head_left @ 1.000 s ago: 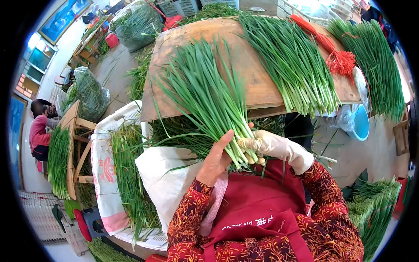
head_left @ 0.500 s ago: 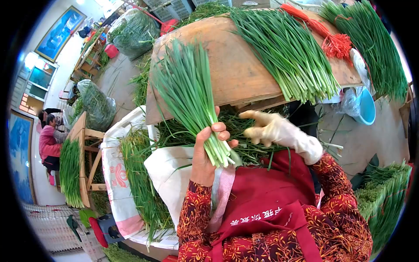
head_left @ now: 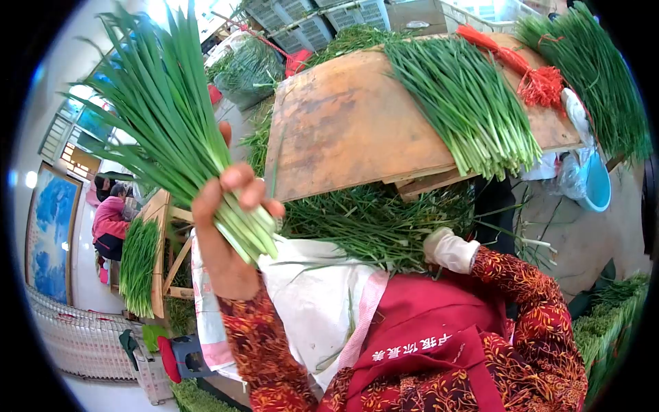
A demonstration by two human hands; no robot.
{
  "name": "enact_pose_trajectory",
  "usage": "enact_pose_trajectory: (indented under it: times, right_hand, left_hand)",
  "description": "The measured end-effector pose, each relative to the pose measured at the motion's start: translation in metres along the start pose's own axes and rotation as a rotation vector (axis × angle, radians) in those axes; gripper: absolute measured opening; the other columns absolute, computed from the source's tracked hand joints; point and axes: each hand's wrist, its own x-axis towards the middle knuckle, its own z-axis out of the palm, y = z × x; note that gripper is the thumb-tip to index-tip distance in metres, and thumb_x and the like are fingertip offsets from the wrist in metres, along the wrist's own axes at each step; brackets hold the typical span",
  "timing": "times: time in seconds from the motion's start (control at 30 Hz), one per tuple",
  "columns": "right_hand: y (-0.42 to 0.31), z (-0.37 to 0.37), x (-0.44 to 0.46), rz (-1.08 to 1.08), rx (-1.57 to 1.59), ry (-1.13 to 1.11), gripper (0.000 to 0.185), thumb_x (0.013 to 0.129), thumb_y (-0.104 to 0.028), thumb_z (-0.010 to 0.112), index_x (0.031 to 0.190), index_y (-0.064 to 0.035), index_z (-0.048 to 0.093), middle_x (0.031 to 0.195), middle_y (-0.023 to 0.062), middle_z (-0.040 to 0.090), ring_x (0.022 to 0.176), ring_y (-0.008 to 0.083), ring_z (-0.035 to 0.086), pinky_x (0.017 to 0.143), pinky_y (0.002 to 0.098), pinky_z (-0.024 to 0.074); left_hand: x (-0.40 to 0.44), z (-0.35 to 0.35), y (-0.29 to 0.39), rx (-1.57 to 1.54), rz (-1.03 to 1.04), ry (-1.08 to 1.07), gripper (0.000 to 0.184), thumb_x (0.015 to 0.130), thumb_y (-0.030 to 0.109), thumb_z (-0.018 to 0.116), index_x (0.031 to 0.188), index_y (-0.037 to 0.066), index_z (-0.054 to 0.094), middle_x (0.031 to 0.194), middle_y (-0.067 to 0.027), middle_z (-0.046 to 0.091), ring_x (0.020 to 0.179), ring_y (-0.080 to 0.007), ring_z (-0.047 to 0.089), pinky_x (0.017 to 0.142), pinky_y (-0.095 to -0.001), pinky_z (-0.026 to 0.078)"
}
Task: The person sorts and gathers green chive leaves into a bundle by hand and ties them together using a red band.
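Green bunch [head_left: 161, 120], seen from the head view, stands raised at the far left, off the counter [head_left: 343, 130], leaves fanning away and pale stem ends pointing near. The bare left hand [head_left: 230, 220] holds it low on those stems, fingers [head_left: 250, 194] curled around and pressed in; gripping where the stalks are firm and narrow probably keeps them together while the soft tips spread freely.

The gloved right hand [head_left: 446, 250] is down at the near edge of the loose greens [head_left: 364, 223], below the counter; its fingers are turned from view, so I cannot tell whether they pinch anything.

On the counter's right side, a leafy pile [head_left: 467, 103] lies with its pale ends all facing near, perhaps so the stems are within reach. Red strands [head_left: 539, 86] lie just right of it, likely to be handy. White sacking [head_left: 302, 275] spreads beside the red apron [head_left: 432, 323], possibly shielding clothes from scraps.
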Motion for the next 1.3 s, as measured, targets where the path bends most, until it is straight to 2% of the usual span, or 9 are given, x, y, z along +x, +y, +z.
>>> enact_pose_trajectory:
  times: [0.2, 0.37, 0.57, 0.67, 0.8, 0.97, 1.1, 1.2, 1.3]
  right_hand:
    - [0.039, -0.006, -0.074, -0.118, 0.735, 0.856, 0.048, 0.084, -0.045, 0.052, 0.109, -0.0046, 0.056, 0.092, 0.0173, 0.064, 0.087, 0.0331, 0.061, 0.074, 0.0403, 0.0474]
    - [0.037, -0.009, -0.104, 0.0, 0.888, 0.755, 0.042, 0.084, -0.042, 0.055, 0.102, -0.0046, 0.059, 0.088, 0.0132, 0.064, 0.083, 0.0282, 0.062, 0.071, 0.0341, 0.0466]
    - [0.021, -0.017, -0.14, -0.376, 1.464, 0.429, 0.023, 0.087, -0.021, 0.056, 0.085, 0.0013, 0.064, 0.08, 0.0079, 0.064, 0.075, 0.0144, 0.06, 0.07, 0.0269, 0.0485]
    - [0.006, -0.031, -0.133, -0.539, 1.378, 0.199, 0.027, 0.087, -0.026, 0.055, 0.087, -0.0004, 0.064, 0.079, 0.0043, 0.064, 0.075, 0.0123, 0.059, 0.074, 0.0266, 0.0472]
    - [-0.008, -0.039, -0.093, -0.565, 1.259, 0.385, 0.035, 0.086, -0.037, 0.056, 0.086, -0.0033, 0.064, 0.075, 0.0021, 0.062, 0.07, 0.0116, 0.056, 0.065, 0.0265, 0.0455]
    - [-0.014, -0.037, -0.084, -0.532, 1.306, 0.474, 0.036, 0.086, -0.039, 0.057, 0.084, -0.0039, 0.065, 0.071, 0.0009, 0.059, 0.069, 0.0103, 0.055, 0.061, 0.0257, 0.0442]
    - [-0.011, -0.051, -0.093, -0.443, 1.29, 0.341, 0.037, 0.087, -0.038, 0.055, 0.083, -0.0033, 0.064, 0.069, 0.0025, 0.06, 0.065, 0.0127, 0.057, 0.059, 0.0253, 0.0455]
    - [0.019, -0.069, -0.123, -0.134, 1.202, 0.039, 0.041, 0.084, -0.043, 0.057, 0.087, -0.0026, 0.064, 0.07, 0.004, 0.061, 0.063, 0.0121, 0.058, 0.056, 0.0233, 0.0448]
    - [0.049, -0.059, -0.115, -0.123, 1.472, 0.428, 0.051, 0.082, -0.047, 0.057, 0.101, 0.0001, 0.059, 0.082, 0.0047, 0.063, 0.071, 0.0126, 0.059, 0.062, 0.0241, 0.0453]
  left_hand:
    - [0.049, -0.015, -0.069, -0.024, -0.186, 0.092, 0.04, 0.081, 0.022, 0.06, 0.114, 0.003, 0.047, 0.095, -0.0088, 0.057, 0.082, -0.0175, 0.059, 0.07, -0.0431, 0.056]
    - [0.007, -0.074, -0.213, -0.255, -0.56, 0.243, 0.037, 0.083, 0.021, 0.06, 0.11, -0.003, 0.052, 0.1, -0.0105, 0.06, 0.091, -0.02, 0.06, 0.083, -0.0388, 0.051]
    - [-0.01, -0.071, -0.22, -0.488, -0.477, 0.18, 0.064, 0.086, 0.047, 0.049, 0.127, 0.0, 0.038, 0.125, -0.0162, 0.048, 0.109, -0.0294, 0.052, 0.096, -0.0495, 0.04]
    - [-0.012, -0.071, -0.22, -0.541, -0.472, 0.147, 0.074, 0.084, 0.06, 0.041, 0.13, 0.003, 0.036, 0.129, -0.0173, 0.044, 0.111, -0.0323, 0.05, 0.095, -0.0516, 0.039]
    - [-0.019, -0.062, -0.221, -0.519, -0.429, 0.15, 0.078, 0.082, 0.065, 0.037, 0.132, 0.005, 0.034, 0.13, -0.0174, 0.043, 0.112, -0.0316, 0.05, 0.096, -0.0513, 0.038]
    - [-0.025, -0.062, -0.215, -0.505, -0.395, 0.191, 0.067, 0.086, 0.048, 0.051, 0.132, 0.003, 0.033, 0.125, -0.0137, 0.048, 0.109, -0.0255, 0.052, 0.093, -0.0393, 0.044]
    - [-0.024, -0.071, -0.218, -0.498, -0.517, 0.189, 0.054, 0.084, 0.02, 0.061, 0.129, 0.001, 0.037, 0.101, -0.0054, 0.056, 0.09, -0.0198, 0.06, 0.085, -0.0381, 0.05]
    - [-0.025, -0.083, -0.218, -0.321, -0.544, 0.149, 0.047, 0.085, 0.017, 0.059, 0.124, 0.0, 0.041, 0.099, -0.0059, 0.057, 0.084, -0.0171, 0.06, 0.083, -0.037, 0.051]
    - [-0.031, -0.08, -0.216, -0.311, -0.578, 0.159, 0.043, 0.084, 0.018, 0.059, 0.12, -0.001, 0.044, 0.094, -0.0062, 0.058, 0.079, -0.0162, 0.06, 0.079, -0.0368, 0.052]
